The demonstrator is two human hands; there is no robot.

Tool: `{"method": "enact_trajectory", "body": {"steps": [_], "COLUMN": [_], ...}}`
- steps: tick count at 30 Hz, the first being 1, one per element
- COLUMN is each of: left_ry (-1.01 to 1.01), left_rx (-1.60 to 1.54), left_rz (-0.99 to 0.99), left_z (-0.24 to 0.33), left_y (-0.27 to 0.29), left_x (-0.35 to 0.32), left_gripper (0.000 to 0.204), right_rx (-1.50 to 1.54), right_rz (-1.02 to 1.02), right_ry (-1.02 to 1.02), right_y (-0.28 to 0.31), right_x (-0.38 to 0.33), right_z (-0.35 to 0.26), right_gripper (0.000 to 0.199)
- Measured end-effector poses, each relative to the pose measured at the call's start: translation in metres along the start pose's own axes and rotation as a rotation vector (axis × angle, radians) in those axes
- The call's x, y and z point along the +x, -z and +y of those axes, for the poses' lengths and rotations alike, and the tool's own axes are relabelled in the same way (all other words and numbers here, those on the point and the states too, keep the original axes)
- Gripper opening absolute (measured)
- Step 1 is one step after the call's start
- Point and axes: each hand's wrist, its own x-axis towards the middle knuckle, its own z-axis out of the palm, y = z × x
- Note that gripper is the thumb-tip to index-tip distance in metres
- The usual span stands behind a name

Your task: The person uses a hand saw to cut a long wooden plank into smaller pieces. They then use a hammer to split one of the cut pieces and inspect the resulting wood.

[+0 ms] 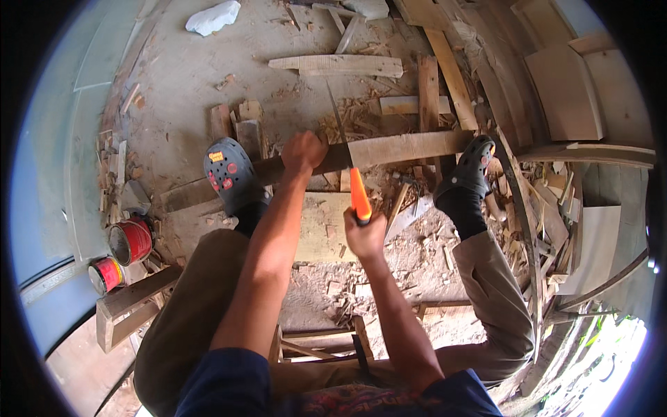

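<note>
From where I stand, the worst risk is the saw (360, 199) jumping: its blade crosses the plank (410, 147) just beside the left hand (304, 149), which is curled over the wood, fingertips hidden. The right hand (365, 235) is wrapped round the orange handle, so a hard push with a poor bite could throw the teeth sideways. The plank lies crosswise between the 2 feet. The left shoe (229, 170) is on it; whether the right shoe (470, 174) bears on its other end, I can't tell. If that end is loose, it might roll or pinch the blade.

The floor (170, 76) is dusty, strewn with chips and offcuts. 2 red cans (130, 241) stand by the bluish wall (59, 160) at left; boards (566, 94) lean at right.
</note>
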Motion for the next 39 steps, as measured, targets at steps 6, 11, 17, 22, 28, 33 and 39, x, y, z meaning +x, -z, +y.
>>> {"method": "enact_trajectory", "body": {"steps": [6,11,17,22,28,33,39], "left_ry": [0.056,0.008,0.041,-0.027,-0.016,-0.030,-0.087], "left_rx": [0.000,0.004,-0.024,-0.008,0.010,0.021,0.032], "left_rz": [-0.001,-0.013,0.034,0.066,0.130,0.108,0.194], "left_z": [0.008,0.002,0.004,0.002,-0.002,0.006,0.016], "left_y": [0.001,0.002,-0.001,-0.003,-0.009,-0.003,-0.021], "left_x": [-0.003,0.000,0.000,-0.019,-0.019,-0.025,-0.021], "left_gripper": [0.047,0.047,0.047,0.049,0.050,0.049,0.047], "right_rx": [-0.011,0.035,-0.072,-0.141,-0.007,-0.057,-0.091], "right_rz": [-0.044,-0.072,-0.077,-0.007,-0.069,-0.083,-0.038], "right_ry": [-0.066,-0.038,-0.005,-0.006,-0.043,-0.028,-0.088], "right_y": [0.089,0.003,0.087,0.018,0.094,0.029,0.101], "right_x": [-0.142,0.001,-0.149,-0.024,-0.144,0.003,-0.141], "right_z": [-0.004,-0.026,-0.010,-0.005,-0.023,-0.047,-0.041], "right_gripper": [0.008,0.019,0.013,0.019,0.009,0.026,0.014]}}
